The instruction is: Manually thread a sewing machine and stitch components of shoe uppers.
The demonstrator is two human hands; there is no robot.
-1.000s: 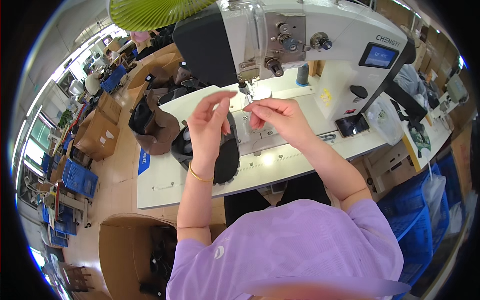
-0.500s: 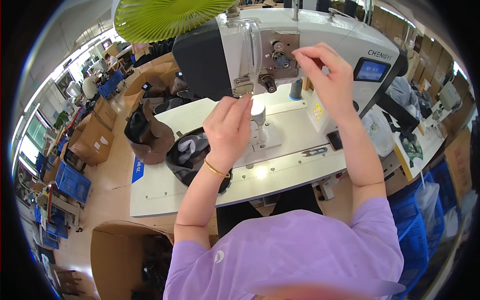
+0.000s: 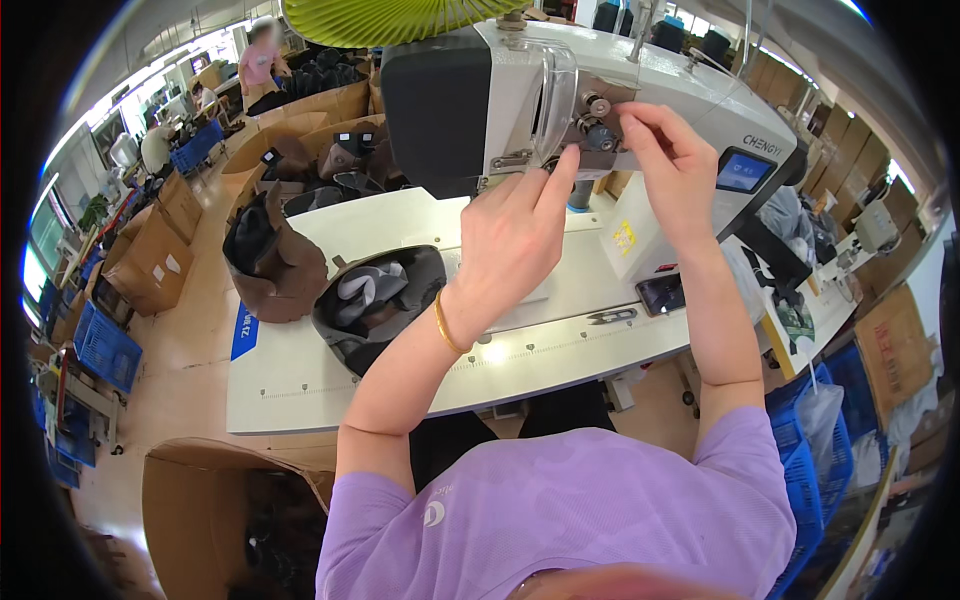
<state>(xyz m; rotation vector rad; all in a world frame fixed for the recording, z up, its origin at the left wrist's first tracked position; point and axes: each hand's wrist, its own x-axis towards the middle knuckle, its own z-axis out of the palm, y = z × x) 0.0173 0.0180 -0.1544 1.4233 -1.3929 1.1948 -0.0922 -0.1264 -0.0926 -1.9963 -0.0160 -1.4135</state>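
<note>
A white sewing machine (image 3: 690, 100) stands across the table, with round tension dials (image 3: 600, 138) on a metal plate at its front. My right hand (image 3: 680, 170) is raised at the right side of these dials, thumb and forefinger pinched together; anything between them is too small to make out. My left hand (image 3: 512, 235) is below and left of the dials, a finger reaching up to them and the others curled. Its fingertips are partly hidden, and what they hold, if anything, does not show. Beside my left forearm lies a dark grey-and-black sewn piece (image 3: 425, 268).
A brown leather-like piece (image 3: 285, 275) stands at the table's left end. Small thread snips (image 3: 612, 316) and a phone (image 3: 660, 294) lie on the right. A green fan (image 3: 390, 20) hangs above. Cardboard boxes (image 3: 150, 255) and blue crates (image 3: 800, 470) surround the table.
My left hand has moved from near the needle area up and right to the tension dials. My right hand stays pinched beside them. The view has shifted; a person now shows far left.
</note>
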